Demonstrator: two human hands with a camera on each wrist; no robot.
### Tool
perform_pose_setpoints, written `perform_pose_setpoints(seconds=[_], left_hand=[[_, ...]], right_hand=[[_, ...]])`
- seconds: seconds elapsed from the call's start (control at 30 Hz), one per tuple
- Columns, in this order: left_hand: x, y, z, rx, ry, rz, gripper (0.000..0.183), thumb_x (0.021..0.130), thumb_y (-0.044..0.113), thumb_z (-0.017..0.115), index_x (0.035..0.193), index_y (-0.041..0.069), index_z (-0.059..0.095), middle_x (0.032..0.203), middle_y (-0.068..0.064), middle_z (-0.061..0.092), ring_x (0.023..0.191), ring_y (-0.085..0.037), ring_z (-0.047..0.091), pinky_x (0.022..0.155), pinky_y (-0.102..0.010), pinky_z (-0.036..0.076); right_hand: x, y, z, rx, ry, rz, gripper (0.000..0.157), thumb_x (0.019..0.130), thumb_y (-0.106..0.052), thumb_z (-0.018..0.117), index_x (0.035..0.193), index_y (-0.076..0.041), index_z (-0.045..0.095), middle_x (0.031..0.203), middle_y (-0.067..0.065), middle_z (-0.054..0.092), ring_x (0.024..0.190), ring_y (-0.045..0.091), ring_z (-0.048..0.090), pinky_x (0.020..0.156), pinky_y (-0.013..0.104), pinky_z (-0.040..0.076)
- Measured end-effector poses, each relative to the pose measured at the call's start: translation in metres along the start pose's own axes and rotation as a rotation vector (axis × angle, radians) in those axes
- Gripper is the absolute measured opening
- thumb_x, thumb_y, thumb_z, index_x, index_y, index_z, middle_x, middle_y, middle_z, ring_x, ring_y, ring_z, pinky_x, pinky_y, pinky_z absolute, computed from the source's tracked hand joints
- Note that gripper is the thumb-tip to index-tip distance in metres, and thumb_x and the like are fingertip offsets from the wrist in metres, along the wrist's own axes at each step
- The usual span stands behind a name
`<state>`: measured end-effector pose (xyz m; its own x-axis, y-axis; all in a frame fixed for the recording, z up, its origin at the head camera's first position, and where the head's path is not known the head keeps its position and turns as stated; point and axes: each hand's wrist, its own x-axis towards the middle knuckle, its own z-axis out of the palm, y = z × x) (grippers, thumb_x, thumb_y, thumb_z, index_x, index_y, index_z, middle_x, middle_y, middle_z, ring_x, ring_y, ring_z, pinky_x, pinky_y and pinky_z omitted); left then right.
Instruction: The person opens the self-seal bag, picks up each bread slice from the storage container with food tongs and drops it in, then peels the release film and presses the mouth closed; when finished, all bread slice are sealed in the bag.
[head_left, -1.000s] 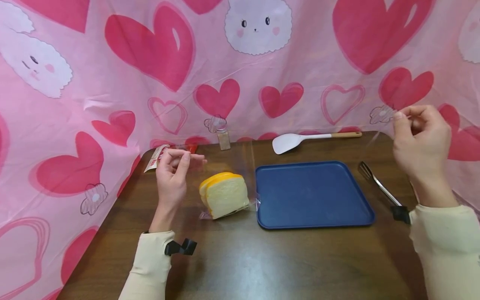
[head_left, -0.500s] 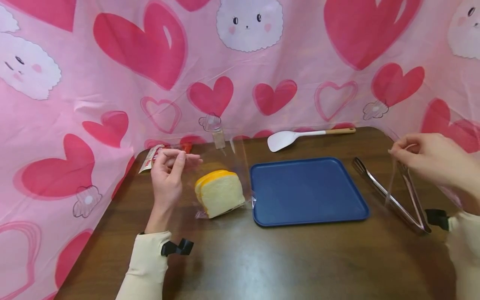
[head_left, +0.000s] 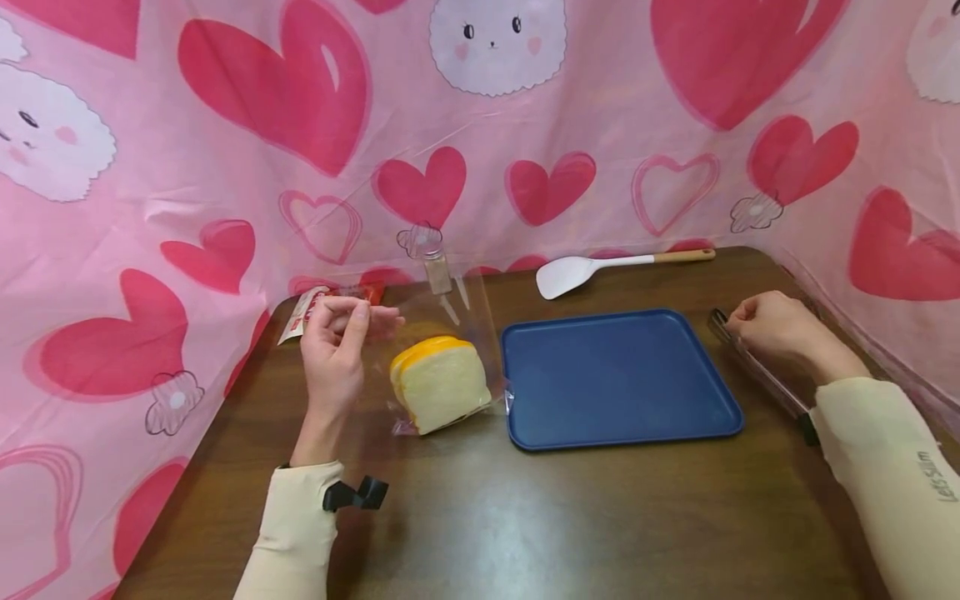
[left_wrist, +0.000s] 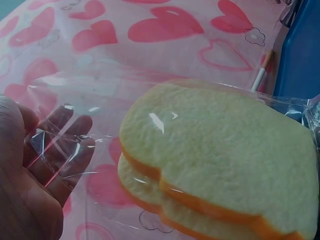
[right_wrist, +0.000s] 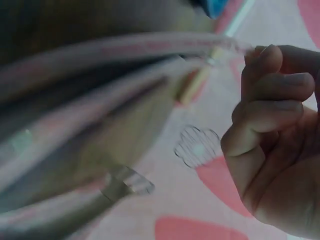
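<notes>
My left hand (head_left: 335,367) is raised and pinches a clear plastic bag (head_left: 478,304) by its upper left part. Two slices of bread (head_left: 448,385) with orange crusts stand inside the bag, tilted; the left wrist view shows the bread slices (left_wrist: 215,145) close up, the fingers behind the film. Far to the right, my right hand (head_left: 776,333) pinches a thin clear strip (right_wrist: 150,42) between thumb and forefinger. That hand is low over the metal tongs (head_left: 768,379), partly covering them in the head view.
A blue tray (head_left: 622,383) lies between the bag and the tongs. Behind it is a white spatula (head_left: 566,277) with a wooden handle. A small jar (head_left: 437,272) and a red-and-white packet (head_left: 300,315) sit at the back left. A pink heart-print cloth (head_left: 525,125) hangs behind the table.
My right hand has come down from high on the right to just over the tongs, the strip in its fingers. The left hand has stayed on the bag, nearly still.
</notes>
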<state>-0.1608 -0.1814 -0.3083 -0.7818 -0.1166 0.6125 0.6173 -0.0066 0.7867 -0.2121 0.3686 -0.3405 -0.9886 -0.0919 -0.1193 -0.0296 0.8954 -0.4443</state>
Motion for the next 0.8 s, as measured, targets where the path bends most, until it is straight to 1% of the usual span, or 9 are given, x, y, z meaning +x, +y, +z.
perform_pose_setpoints(seconds=[0.13,0.2,0.27,0.33,0.43,0.5,0.6,0.7,0.8], left_hand=[[0.000,0.001,0.000,0.011,0.002,-0.004,0.007,0.106,0.001,0.057,0.111,0.004,0.062,0.097,-0.002,0.082,0.086,-0.016,0.081,0.080,-0.030,0.065],[0.000,0.001,0.000,0.016,0.000,-0.004,0.008,0.106,0.002,0.057,0.111,0.006,0.062,0.097,-0.001,0.083,0.086,-0.016,0.081,0.081,-0.031,0.065],[0.000,0.001,0.001,0.012,-0.002,-0.003,0.009,0.106,0.001,0.057,0.110,0.007,0.062,0.097,-0.001,0.083,0.086,-0.016,0.081,0.080,-0.031,0.065],[0.000,0.001,0.001,0.002,-0.005,-0.002,0.009,0.106,0.001,0.057,0.110,0.007,0.062,0.097,-0.001,0.083,0.086,-0.016,0.081,0.080,-0.030,0.065],[0.000,0.001,0.002,0.003,-0.008,0.001,0.010,0.106,0.001,0.057,0.109,0.009,0.062,0.096,0.000,0.083,0.085,-0.015,0.081,0.079,-0.029,0.065],[0.000,0.001,0.002,0.008,-0.010,0.002,0.009,0.107,0.002,0.057,0.109,0.009,0.062,0.096,0.000,0.083,0.085,-0.015,0.081,0.078,-0.028,0.064],[0.001,0.001,0.002,0.016,-0.010,0.002,0.008,0.107,0.003,0.057,0.109,0.009,0.062,0.096,0.001,0.082,0.084,-0.015,0.080,0.078,-0.028,0.064],[0.001,0.002,0.002,0.014,-0.008,-0.001,0.008,0.107,0.003,0.057,0.109,0.008,0.062,0.096,0.000,0.083,0.084,-0.015,0.080,0.079,-0.029,0.064],[0.002,0.002,0.002,0.007,-0.009,0.001,0.009,0.107,0.003,0.057,0.110,0.008,0.063,0.096,0.000,0.083,0.085,-0.016,0.081,0.079,-0.029,0.065]], right_hand=[[0.004,-0.003,0.011,0.028,0.002,0.037,0.022,0.097,-0.017,0.061,0.093,0.000,0.073,0.069,-0.001,0.069,0.068,0.020,0.062,0.061,0.033,0.047],[0.005,-0.005,0.015,0.037,0.005,0.054,0.021,0.097,-0.015,0.060,0.093,0.001,0.073,0.067,-0.001,0.070,0.063,0.018,0.065,0.060,0.032,0.048],[0.005,-0.007,0.017,0.048,0.002,0.068,0.021,0.097,-0.013,0.059,0.096,0.003,0.072,0.067,0.000,0.070,0.059,0.016,0.067,0.059,0.032,0.051],[0.005,-0.009,0.019,0.064,-0.006,0.078,0.021,0.098,-0.011,0.058,0.100,0.007,0.070,0.067,0.001,0.070,0.056,0.016,0.068,0.057,0.031,0.054],[0.003,-0.013,0.019,0.101,-0.008,0.080,0.023,0.096,-0.006,0.059,0.108,0.012,0.067,0.069,0.004,0.072,0.054,0.015,0.068,0.054,0.033,0.059],[0.001,-0.015,0.017,0.111,0.005,0.075,0.027,0.095,-0.006,0.061,0.113,0.013,0.066,0.071,0.005,0.073,0.054,0.017,0.069,0.055,0.033,0.059],[-0.001,-0.018,0.010,0.103,0.048,0.062,0.031,0.095,-0.011,0.065,0.118,0.010,0.067,0.074,0.007,0.074,0.059,0.020,0.070,0.058,0.033,0.055],[-0.002,-0.022,0.003,0.056,0.112,0.032,0.031,0.097,-0.019,0.069,0.116,0.005,0.071,0.087,0.017,0.076,0.076,0.031,0.070,0.066,0.036,0.048],[-0.004,-0.030,-0.002,0.038,0.180,-0.005,0.033,0.099,-0.026,0.070,0.114,0.003,0.073,0.099,0.023,0.075,0.090,0.038,0.065,0.068,0.037,0.046]])
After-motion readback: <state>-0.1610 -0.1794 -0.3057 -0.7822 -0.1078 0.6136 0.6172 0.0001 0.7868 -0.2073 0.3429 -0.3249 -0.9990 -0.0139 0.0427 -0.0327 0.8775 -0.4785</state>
